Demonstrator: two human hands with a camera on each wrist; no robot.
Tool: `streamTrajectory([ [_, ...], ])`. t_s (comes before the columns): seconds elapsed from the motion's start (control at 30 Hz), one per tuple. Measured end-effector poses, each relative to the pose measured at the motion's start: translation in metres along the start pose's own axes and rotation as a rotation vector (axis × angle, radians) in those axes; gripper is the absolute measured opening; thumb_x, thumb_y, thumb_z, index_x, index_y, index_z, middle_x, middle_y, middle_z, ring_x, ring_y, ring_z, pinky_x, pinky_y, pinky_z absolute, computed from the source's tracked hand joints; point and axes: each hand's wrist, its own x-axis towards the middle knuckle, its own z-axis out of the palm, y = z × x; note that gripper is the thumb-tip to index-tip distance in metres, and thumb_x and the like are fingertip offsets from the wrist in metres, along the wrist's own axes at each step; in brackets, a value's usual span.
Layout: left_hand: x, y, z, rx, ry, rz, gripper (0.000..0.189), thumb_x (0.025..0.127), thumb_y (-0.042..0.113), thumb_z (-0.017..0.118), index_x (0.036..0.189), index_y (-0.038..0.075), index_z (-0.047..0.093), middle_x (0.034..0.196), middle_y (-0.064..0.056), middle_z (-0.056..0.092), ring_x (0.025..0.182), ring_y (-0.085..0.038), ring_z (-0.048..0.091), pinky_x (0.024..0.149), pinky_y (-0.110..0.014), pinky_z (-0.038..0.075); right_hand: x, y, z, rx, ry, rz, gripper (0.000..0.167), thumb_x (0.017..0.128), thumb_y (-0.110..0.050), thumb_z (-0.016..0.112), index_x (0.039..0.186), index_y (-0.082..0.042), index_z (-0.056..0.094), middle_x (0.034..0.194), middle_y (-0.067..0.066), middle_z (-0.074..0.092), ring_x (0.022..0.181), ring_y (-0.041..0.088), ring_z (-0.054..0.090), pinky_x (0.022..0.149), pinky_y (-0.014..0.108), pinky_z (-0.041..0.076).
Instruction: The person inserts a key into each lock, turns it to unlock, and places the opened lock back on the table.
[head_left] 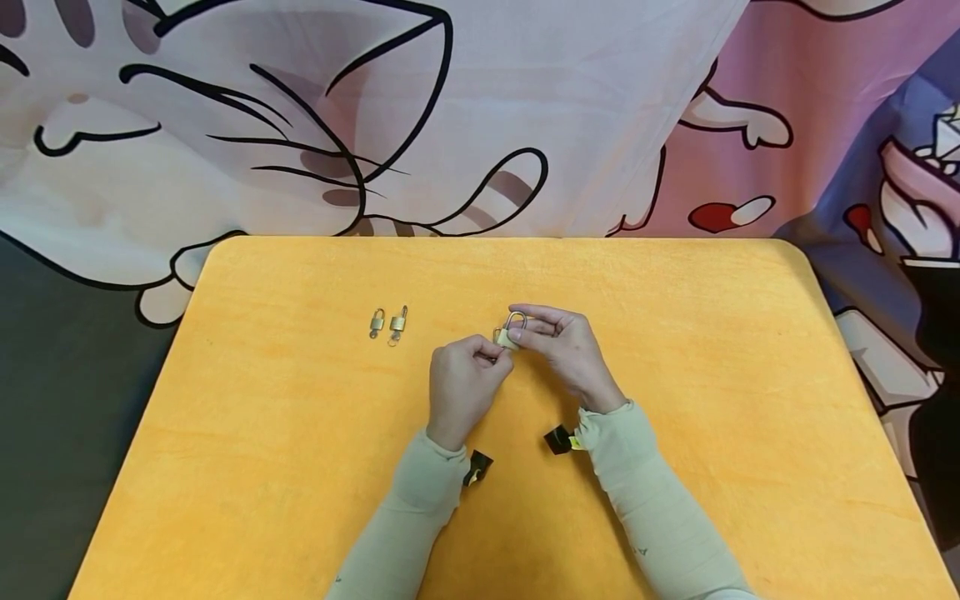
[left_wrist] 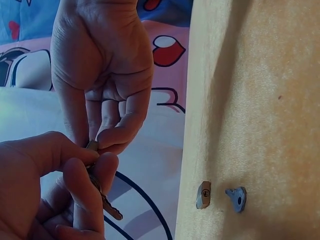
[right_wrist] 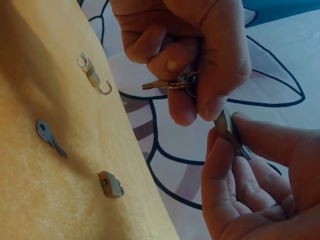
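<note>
In the head view, my right hand (head_left: 566, 346) holds a small brass padlock (head_left: 506, 338) between thumb and fingers, its shackle upward. My left hand (head_left: 467, 387) pinches a key at the padlock's lower end; the fingertips hide whether it sits in the keyhole. Other keys (right_wrist: 156, 85) on a ring hang at the left fingers in the right wrist view. On the table to the left lie two more padlocks. One padlock (head_left: 377, 322) has a loose key (right_wrist: 50, 139) near it; the other padlock (head_left: 397, 323) has its shackle swung open and keys by its base.
The yellow table (head_left: 300, 467) has its far edge against a hanging cloth (head_left: 570, 108) printed with cartoon figures. Small black devices, one at the left sleeve (head_left: 477, 468) and one at the right sleeve (head_left: 558, 439), stick out inward above the table.
</note>
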Motion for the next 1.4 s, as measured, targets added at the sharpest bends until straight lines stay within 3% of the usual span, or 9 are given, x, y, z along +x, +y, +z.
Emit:
streamTrajectory([
  [0.4, 0.0000, 0.0001, -0.0009, -0.055, 0.018, -0.018, 0.008, 0.081, 0.006, 0.077, 0.073, 0.006, 0.077, 0.062, 0.000, 0.070, 0.049, -0.005, 0.062, 0.047, -0.023, 0.050, -0.0006, 0.0009, 0.0009, -0.001, -0.015, -0.001, 0.040, 0.091, -0.005, 0.074, 0.130, -0.002, 0.066, 0.108, 0.013, 0.074, 0.101, 0.021, 0.071, 0.091, 0.030, 0.053],
  [0.97, 0.0009, -0.0002, -0.0020, -0.131, -0.034, -0.081, 0.009, 0.085, 0.008, 0.076, 0.076, 0.005, 0.076, 0.061, 0.001, 0.068, 0.048, -0.007, 0.059, 0.046, -0.027, 0.049, -0.0001, 0.0009, 0.0000, 0.007, -0.019, 0.009, 0.042, 0.091, -0.004, 0.073, 0.132, -0.003, 0.065, 0.105, 0.010, 0.075, 0.100, 0.020, 0.071, 0.091, 0.029, 0.053],
  [1.1, 0.0010, -0.0013, -0.0017, -0.188, -0.058, -0.118, 0.010, 0.087, 0.009, 0.075, 0.079, 0.004, 0.076, 0.062, -0.001, 0.068, 0.049, -0.015, 0.062, 0.045, -0.028, 0.048, 0.0000, 0.0004, 0.0001, 0.007, -0.018, 0.014, 0.042, 0.092, -0.003, 0.073, 0.133, -0.003, 0.064, 0.105, 0.009, 0.075, 0.100, 0.019, 0.070, 0.091, 0.029, 0.053],
  [1.3, 0.0025, -0.0025, -0.0017, -0.320, -0.122, -0.197, 0.011, 0.091, 0.010, 0.071, 0.084, 0.001, 0.074, 0.076, -0.018, 0.073, 0.061, -0.038, 0.068, 0.049, -0.029, 0.053, -0.0003, -0.0007, 0.0006, -0.003, -0.016, 0.019, 0.042, 0.093, -0.001, 0.069, 0.134, -0.002, 0.063, 0.107, 0.009, 0.074, 0.100, 0.017, 0.070, 0.090, 0.028, 0.054],
  [1.4, 0.0032, -0.0028, -0.0030, -0.322, -0.155, -0.220, 0.013, 0.092, 0.012, 0.070, 0.086, 0.001, 0.074, 0.080, -0.019, 0.073, 0.063, -0.038, 0.069, 0.051, -0.028, 0.053, 0.0001, -0.0002, 0.0009, -0.014, -0.011, 0.016, 0.042, 0.094, 0.000, 0.069, 0.135, 0.000, 0.062, 0.107, 0.010, 0.074, 0.099, 0.015, 0.070, 0.088, 0.027, 0.054],
])
